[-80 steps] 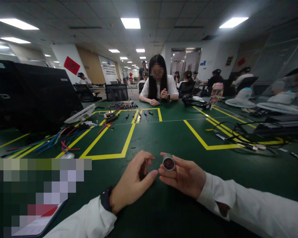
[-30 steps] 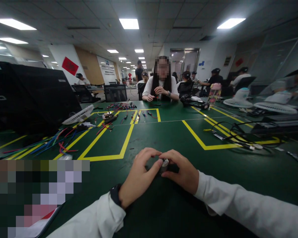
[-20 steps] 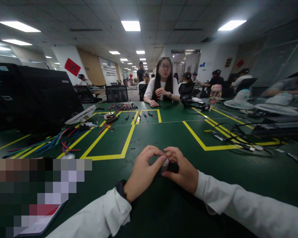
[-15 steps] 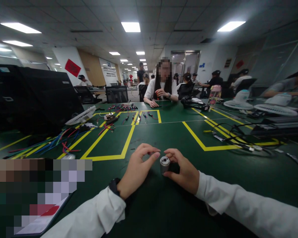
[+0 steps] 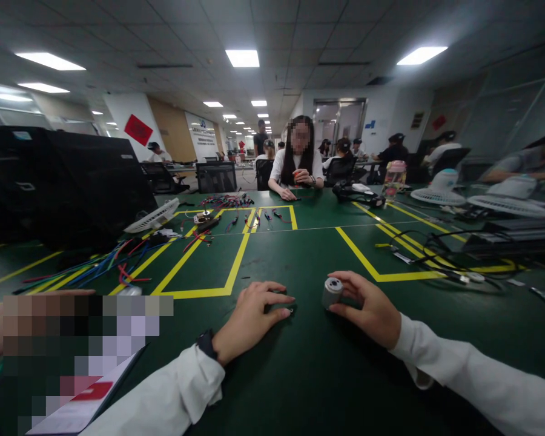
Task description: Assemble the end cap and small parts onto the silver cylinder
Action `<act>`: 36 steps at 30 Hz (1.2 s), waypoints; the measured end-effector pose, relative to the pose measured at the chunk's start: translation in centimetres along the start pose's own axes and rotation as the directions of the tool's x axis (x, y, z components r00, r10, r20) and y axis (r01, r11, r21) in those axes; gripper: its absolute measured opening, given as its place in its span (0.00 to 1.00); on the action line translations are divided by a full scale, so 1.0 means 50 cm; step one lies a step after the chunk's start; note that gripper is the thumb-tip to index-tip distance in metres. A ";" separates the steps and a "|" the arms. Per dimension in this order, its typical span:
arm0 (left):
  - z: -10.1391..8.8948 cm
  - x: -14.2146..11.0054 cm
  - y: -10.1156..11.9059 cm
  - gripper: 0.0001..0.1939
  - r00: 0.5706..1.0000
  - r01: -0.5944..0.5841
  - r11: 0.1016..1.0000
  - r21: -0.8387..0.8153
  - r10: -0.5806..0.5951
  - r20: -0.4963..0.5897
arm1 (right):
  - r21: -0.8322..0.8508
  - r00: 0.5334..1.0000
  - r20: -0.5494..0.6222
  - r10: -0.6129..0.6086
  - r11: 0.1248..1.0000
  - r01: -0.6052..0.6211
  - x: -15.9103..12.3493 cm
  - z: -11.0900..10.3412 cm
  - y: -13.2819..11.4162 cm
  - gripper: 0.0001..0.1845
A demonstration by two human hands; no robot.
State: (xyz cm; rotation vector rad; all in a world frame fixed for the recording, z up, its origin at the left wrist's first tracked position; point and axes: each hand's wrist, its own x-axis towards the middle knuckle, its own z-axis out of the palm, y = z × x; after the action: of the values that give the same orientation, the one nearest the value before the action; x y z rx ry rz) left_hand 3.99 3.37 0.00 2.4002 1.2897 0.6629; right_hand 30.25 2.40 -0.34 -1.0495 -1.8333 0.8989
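The right hand, holding the silver cylinder, has drawn away from the left hand, which is loosely spread, its thumb beside a tiny piece

Pink-capped bottle near white fans; black case opposite side.

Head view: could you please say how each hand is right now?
Left hand: open, tiny shiny item at thumb tip.
Right hand: closed on silver metal cylinder.
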 end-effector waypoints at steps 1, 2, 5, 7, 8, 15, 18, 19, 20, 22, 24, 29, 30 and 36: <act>0.000 -0.001 0.000 0.13 1.000 -0.001 1.000 -0.002 0.001 0.001 | 0.005 0.999 -0.030 0.012 1.000 -0.012 -0.005 -0.019 0.008 0.28; 0.000 -0.001 0.000 0.13 1.000 -0.003 1.000 -0.004 0.003 0.001 | -0.003 0.997 -0.068 0.023 1.000 -0.023 -0.011 -0.041 0.017 0.29; 0.000 -0.002 0.002 0.12 1.000 0.003 1.000 -0.002 -0.003 -0.003 | -0.129 0.976 -0.216 0.025 0.990 -0.054 -0.042 -0.123 0.059 0.30; 0.001 -0.002 0.002 0.11 1.000 0.009 1.000 0.001 -0.009 -0.008 | -0.274 0.942 -0.337 0.000 0.957 -0.098 -0.072 -0.190 0.092 0.31; 0.001 -0.001 0.002 0.11 1.000 0.011 1.000 -0.001 -0.011 -0.012 | -0.345 0.914 -0.405 -0.013 0.928 -0.139 -0.089 -0.225 0.109 0.31; 0.001 0.000 0.005 0.12 0.999 0.034 0.998 -0.050 -0.034 -0.016 | -0.590 0.799 -0.595 -0.088 0.722 -0.361 -0.206 -0.448 0.235 0.23; -0.004 0.000 0.014 0.14 0.998 0.045 0.993 -0.108 -0.050 -0.044 | -0.609 0.815 -0.576 -0.063 0.699 -0.376 -0.225 -0.479 0.256 0.25; -0.005 0.000 0.017 0.15 0.996 0.051 0.989 -0.139 -0.060 -0.059 | -0.619 0.822 -0.567 -0.052 0.685 -0.384 -0.225 -0.477 0.248 0.25; -0.006 0.001 0.020 0.16 0.994 0.061 0.983 -0.174 -0.076 -0.078 | -0.647 0.820 -0.568 -0.069 0.653 -0.393 -0.222 -0.468 0.232 0.26; -0.009 0.002 0.024 0.18 0.985 0.089 0.965 -0.246 -0.122 -0.121 | -0.743 0.794 -0.572 -0.204 0.539 -0.397 -0.207 -0.432 0.180 0.27; -0.010 0.004 0.026 0.18 0.973 0.118 0.944 -0.310 -0.172 -0.155 | -0.839 0.768 -0.511 -0.386 0.417 -0.349 -0.182 -0.373 0.116 0.27; -0.011 0.000 0.023 0.18 0.940 0.151 0.897 -0.414 -0.260 -0.222 | -0.725 0.933 -0.133 -0.335 0.675 0.139 -0.090 -0.162 0.015 0.15; -0.010 -0.001 0.021 0.18 0.933 0.153 0.892 -0.426 -0.272 -0.235 | -0.639 0.965 -0.055 -0.255 0.752 0.162 -0.069 -0.116 0.007 0.15; -0.004 -0.002 0.010 0.18 0.902 0.184 0.855 -0.485 -0.343 -0.263 | -0.397 0.970 0.182 -0.163 0.890 0.224 0.047 0.091 -0.026 0.15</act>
State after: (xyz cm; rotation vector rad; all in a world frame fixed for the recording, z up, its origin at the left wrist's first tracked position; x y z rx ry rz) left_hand 4.17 3.03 0.37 1.7385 1.3813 1.1837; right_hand 25.02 3.20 -0.39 -1.0470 -2.2720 0.4811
